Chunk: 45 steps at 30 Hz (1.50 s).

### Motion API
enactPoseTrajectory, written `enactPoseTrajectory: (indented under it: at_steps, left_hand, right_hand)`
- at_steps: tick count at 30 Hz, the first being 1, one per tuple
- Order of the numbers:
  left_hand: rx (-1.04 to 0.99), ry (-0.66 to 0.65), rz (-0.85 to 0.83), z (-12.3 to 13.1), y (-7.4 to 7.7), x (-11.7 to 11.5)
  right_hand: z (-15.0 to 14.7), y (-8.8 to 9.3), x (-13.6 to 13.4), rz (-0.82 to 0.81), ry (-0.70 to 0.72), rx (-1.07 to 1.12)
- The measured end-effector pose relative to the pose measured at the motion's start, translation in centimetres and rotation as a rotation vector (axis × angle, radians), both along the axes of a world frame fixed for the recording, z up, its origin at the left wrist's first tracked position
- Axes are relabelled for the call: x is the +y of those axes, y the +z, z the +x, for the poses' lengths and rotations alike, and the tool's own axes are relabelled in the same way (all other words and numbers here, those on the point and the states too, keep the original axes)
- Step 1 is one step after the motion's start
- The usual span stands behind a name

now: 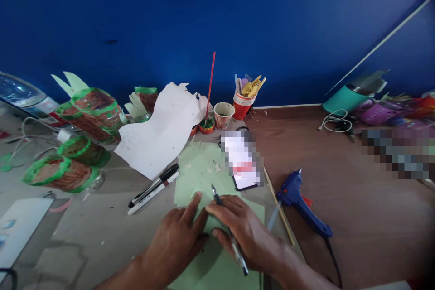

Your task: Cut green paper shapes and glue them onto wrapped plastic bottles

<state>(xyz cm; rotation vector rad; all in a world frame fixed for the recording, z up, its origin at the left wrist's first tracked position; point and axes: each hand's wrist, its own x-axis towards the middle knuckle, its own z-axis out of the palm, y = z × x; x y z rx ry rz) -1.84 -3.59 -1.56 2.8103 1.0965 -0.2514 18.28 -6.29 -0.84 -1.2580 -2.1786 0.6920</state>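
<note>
Here, pale green paper (200, 168), flat, slim dark pen (239, 258).

A grey mat (102, 231) covers the left of the brown wooden surface (356, 217); on the mat lie a green paper (204, 172), two markers (154, 188) side by side just left of it, a torn white sheet (159, 131) and a phone (243, 167); further left sit green-rimmed painted pots (61, 172); by the wall stand paper cups (223, 114). On the bare wood, a blue glue gun (299, 199) lies beside a thin stick (278, 210); a white cable (335, 122) coils further back.
</note>
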Motion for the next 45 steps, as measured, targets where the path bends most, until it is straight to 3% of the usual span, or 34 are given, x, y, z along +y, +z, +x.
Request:
enactPoseTrajectory:
  at_steps: [4, 9, 17, 28, 38, 41, 45]
  left_hand:
    - [0.047, 0.104, -0.082, 0.5, 0.8, 0.1]
    - [0.050, 0.154, -0.083, 0.6, 0.8, 0.0]
    - [0.025, 0.114, -0.053, 0.2, 0.5, 0.0]
    - [-0.013, 0.013, -0.005, -0.3, 0.3, 0.2]
    - [0.065, 0.066, -0.088, 0.3, 0.9, 0.6]
    - [0.068, 0.072, -0.107, 0.3, 1.2, 0.7]
    - [0.050, 0.090, -0.112, 0.1, 1.2, 0.7]
  right_hand:
    - [-0.6, -0.2, -0.1, -0.075, 0.036, -0.021]
    - [-0.5, -0.3, -0.1, -0.055, 0.023, 0.002]
    - [-0.5, 0.1, -0.1, -0.098, 0.030, -0.052]
    - [-0.2, -0.5, 0.1, -0.034, -0.060, -0.066]
    - [-0.3, -0.2, -0.1, -0.040, -0.024, 0.006]
    - [-0.6, -0.8, -0.2, 0.025, -0.036, -0.008]
    - [-0.9, -2.2, 0.1, 0.096, -0.153, -0.109]
